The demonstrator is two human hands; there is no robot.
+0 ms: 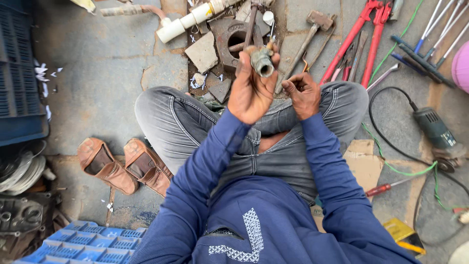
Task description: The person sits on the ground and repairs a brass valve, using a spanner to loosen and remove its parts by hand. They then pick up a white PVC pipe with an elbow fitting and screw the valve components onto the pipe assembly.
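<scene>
Sitting cross-legged in grey jeans [195, 127], the person grips a rusty metal pipe fitting [262, 61] in the raised left hand [251, 90], right hand [303, 95] loosely curled and holding nothing beside it, above a hammer [312, 29] and red bolt cutters [364, 39].

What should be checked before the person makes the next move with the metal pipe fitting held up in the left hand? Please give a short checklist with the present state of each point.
1. Left hand grips the metal pipe fitting firmly: ok, fingers wrap around it.
2. Open end of the fitting faces the camera for inspection: ok.
3. Bore of the fitting free of dirt: cannot tell, it is dark inside.
4. Right hand free to take a tool: cannot tell, its fingers are curled.
5. Tools within reach: ok, hammer and red bolt cutters lie just ahead.
6. Angle grinder cable away from the legs: ok, it lies at the right.
</scene>
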